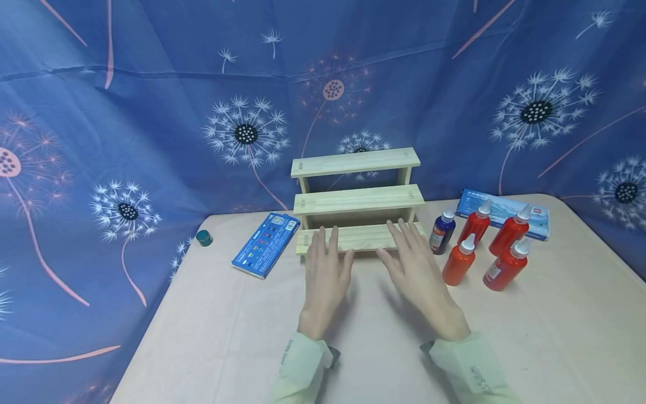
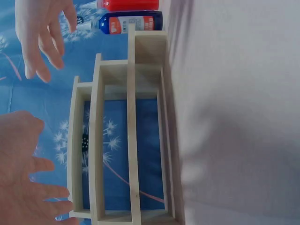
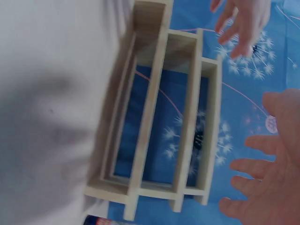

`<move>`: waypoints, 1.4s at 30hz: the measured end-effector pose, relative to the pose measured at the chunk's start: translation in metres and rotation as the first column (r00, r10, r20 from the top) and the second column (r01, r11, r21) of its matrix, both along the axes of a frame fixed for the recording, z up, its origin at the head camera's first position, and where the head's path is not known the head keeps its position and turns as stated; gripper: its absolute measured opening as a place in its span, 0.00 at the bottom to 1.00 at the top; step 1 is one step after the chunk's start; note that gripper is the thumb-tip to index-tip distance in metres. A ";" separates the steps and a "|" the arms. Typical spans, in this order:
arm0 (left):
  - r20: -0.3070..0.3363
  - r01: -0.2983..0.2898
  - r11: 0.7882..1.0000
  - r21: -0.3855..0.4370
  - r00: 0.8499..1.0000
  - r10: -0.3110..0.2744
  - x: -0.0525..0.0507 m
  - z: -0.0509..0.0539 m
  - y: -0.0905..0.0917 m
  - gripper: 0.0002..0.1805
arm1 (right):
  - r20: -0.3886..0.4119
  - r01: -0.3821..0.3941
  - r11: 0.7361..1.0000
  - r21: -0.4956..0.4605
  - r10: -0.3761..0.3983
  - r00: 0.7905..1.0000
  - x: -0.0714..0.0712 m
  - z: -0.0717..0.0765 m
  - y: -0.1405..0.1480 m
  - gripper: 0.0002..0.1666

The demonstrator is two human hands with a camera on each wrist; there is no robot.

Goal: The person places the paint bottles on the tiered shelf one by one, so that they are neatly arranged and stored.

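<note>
A pale wooden rack with three stepped shelves [image 1: 359, 200] stands near the back of the table. My left hand [image 1: 323, 280] hovers in front of its lowest shelf, fingers spread and holding nothing. To its right, my right hand [image 1: 419, 278] is held the same way, fingers extended and empty. In the left wrist view a gap shows between the hands and the shelf boards [image 2: 132, 131]. The right wrist view also shows the rack [image 3: 152, 112] below the spread fingers [image 3: 253, 166].
Right of the rack stand a dark blue bottle [image 1: 442, 233] and several red-orange bottles [image 1: 506, 268] with pointed caps. Behind them lies a light blue box [image 1: 537, 219]. A flat blue box [image 1: 266, 245] and a small teal jar [image 1: 204, 238] lie left. A dandelion-print curtain [image 1: 176, 140] hangs behind.
</note>
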State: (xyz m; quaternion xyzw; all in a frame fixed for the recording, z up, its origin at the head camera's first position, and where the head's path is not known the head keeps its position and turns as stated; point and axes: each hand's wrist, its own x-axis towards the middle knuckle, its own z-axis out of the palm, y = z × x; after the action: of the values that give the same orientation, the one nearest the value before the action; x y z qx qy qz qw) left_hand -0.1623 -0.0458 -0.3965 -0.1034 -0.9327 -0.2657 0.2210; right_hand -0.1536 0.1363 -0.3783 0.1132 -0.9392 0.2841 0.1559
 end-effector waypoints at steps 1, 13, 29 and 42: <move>0.006 -0.002 1.000 0.017 1.000 0.002 0.000 0.001 -0.001 0.31 | -0.007 0.002 1.000 -0.006 -0.002 1.000 0.000 0.003 0.002 0.38; 0.013 -0.029 0.990 0.137 1.000 0.027 -0.007 0.007 -0.019 0.31 | 0.002 0.039 0.998 -0.040 -0.039 0.999 0.009 0.036 0.025 0.42; 0.067 -0.073 0.959 0.273 0.996 0.057 -0.012 0.004 -0.036 0.30 | -0.080 0.139 0.987 -0.077 -0.145 0.986 0.015 0.052 0.062 0.39; 0.098 -0.089 0.931 0.355 0.994 0.058 -0.018 -0.005 -0.052 0.28 | -0.052 0.268 0.959 -0.093 -0.274 0.960 0.023 0.055 0.098 0.39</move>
State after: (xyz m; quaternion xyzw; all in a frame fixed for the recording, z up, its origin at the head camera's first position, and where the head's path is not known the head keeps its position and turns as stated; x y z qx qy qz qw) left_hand -0.1805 -0.0977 -0.4019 -0.0147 -0.8803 -0.4272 0.2058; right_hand -0.1302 0.2342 -0.3236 -0.0140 -0.9273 0.2961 0.2284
